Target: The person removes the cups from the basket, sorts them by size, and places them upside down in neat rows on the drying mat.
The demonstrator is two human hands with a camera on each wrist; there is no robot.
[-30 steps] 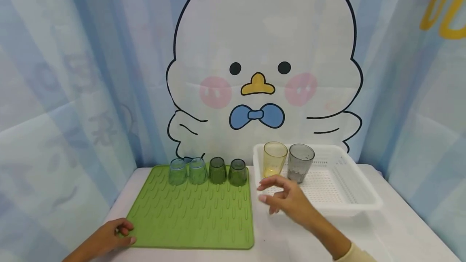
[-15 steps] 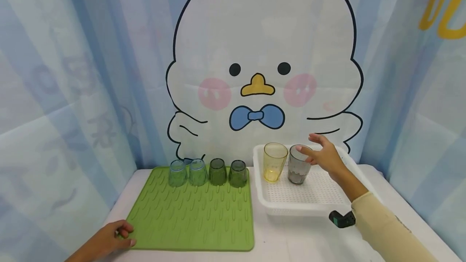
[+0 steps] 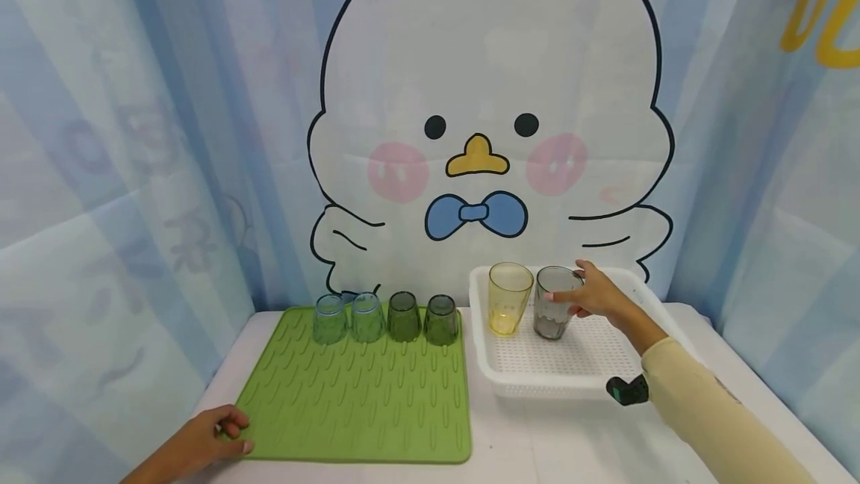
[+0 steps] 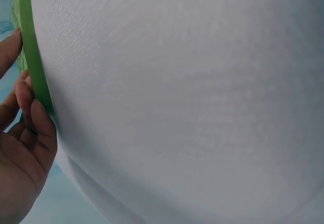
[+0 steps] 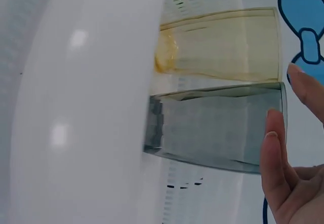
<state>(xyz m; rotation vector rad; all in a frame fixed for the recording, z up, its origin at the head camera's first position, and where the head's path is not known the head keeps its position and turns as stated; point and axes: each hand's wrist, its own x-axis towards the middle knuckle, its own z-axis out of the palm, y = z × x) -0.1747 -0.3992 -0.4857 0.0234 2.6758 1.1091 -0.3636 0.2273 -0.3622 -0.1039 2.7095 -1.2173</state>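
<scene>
In the head view my left hand (image 3: 208, 435) rests at the near left corner of a green drying mat (image 3: 363, 409), fingers loosely bent. Its fingertips touch the mat edge (image 4: 35, 57) in the left wrist view. On the right, my right hand (image 3: 598, 293) reaches over a clear grey drinking glass (image 3: 549, 323) that stands in a white plastic basket (image 3: 558, 387). Thumb and fingers are spread about the glass's upper part; firm contact cannot be made out. A yellow glass (image 3: 508, 297) stands upright beside it, apart from the hand.
Several upside-down glasses line the mat's back edge: two bluish glasses (image 3: 367, 320) and two dark ones (image 3: 441, 323). A white cloth (image 3: 524, 439) covers the table. Behind hangs a curtain (image 3: 484, 43) with a cartoon bird. A black device (image 3: 628, 391) sits at my right wrist.
My right hand has moved right and away from me, from in front of the basket to the grey glass, then lowered around its upper part. My left hand stays at the mat corner.
</scene>
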